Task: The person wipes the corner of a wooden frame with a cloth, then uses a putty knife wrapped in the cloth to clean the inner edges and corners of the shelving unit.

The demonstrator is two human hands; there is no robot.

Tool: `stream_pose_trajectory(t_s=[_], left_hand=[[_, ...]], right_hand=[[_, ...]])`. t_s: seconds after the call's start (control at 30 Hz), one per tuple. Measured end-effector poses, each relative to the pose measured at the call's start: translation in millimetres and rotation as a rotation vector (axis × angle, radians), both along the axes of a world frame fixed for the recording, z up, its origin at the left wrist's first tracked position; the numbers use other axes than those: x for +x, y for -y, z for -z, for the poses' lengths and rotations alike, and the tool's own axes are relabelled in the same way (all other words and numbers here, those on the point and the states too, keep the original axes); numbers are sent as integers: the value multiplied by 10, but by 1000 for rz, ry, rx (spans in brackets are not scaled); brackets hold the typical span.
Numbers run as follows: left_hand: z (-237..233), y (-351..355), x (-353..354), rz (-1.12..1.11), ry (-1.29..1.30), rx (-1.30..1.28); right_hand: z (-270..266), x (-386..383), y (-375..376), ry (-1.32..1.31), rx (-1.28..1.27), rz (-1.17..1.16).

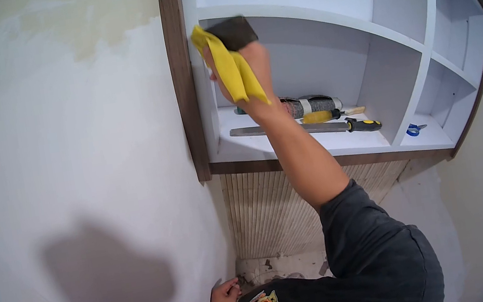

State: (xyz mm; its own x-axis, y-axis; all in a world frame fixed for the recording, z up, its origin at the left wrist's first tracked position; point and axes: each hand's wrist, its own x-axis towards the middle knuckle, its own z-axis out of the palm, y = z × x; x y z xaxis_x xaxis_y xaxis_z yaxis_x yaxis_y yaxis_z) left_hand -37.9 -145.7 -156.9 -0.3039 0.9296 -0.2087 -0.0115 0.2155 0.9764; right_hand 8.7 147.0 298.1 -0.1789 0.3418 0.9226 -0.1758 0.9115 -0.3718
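High at the cabinet's left side, my right hand (pixel 259 69) is closed round a folded yellow cloth (pixel 230 70). A dark, flat block (pixel 233 33) shows beside the cloth at the fingers, just below the upper shelf edge; motion blurs it a little. Low in the view, my left hand (pixel 226 299) is near the wall with its fingers curled together, and nothing shows in them. Below my right hand, a long file (pixel 320 128) with a black and yellow handle lies in the compartment, partly behind my forearm.
The white cabinet (pixel 399 31) has brown outer edging. A grey roll (pixel 319 104) and a yellow-handled tool (pixel 319 116) lie beside the file. Blue scissors (pixel 413 130) sit in the lower right compartment. A pale wall (pixel 107 140) stands left, ribbed panelling (pixel 270 210) below.
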Motion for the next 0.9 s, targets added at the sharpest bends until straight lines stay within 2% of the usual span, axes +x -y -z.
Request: stream_pose_trajectory(t_s=[0.1,0.13,0.23,0.27,0.37,0.4,0.53,0.63,0.67,0.77,0.8,0.83,0.9], left_hand=[[-66,14,25,-16,32,-29],[-82,6,16,-22,41,-44],[-59,-2,14,-15,41,-49],[-22,-5,18,-25,53,-35],[54,-3,41,-40,69,-21],[34,-15,44,-37,64,-32],[-229,-68,102,-50,77,-67],[-153,-78,90,-42,43,-54],[-135,-77,104,-45,43,-52],[-92,-116,71,-50,8,-28],[-43,-151,49,-47,-22,-9],[-19,-176,39,-43,-52,9],[-260,-254,70,-46,-83,28]], right_hand=[[-146,-53,69,-49,-195,-209],[-83,-40,-2,48,27,51],[259,11,-13,72,-151,-125],[221,120,181,142,-465,-240],[217,75,80,102,-193,-112],[108,94,158,38,-346,-229],[37,-27,-29,40,-51,-91],[239,92,72,125,-473,-293],[341,152,86,168,-471,-326],[329,227,69,200,-428,-261],[271,189,-3,108,-311,-288],[173,164,-25,87,-178,-217],[-32,120,-21,41,84,-70]])
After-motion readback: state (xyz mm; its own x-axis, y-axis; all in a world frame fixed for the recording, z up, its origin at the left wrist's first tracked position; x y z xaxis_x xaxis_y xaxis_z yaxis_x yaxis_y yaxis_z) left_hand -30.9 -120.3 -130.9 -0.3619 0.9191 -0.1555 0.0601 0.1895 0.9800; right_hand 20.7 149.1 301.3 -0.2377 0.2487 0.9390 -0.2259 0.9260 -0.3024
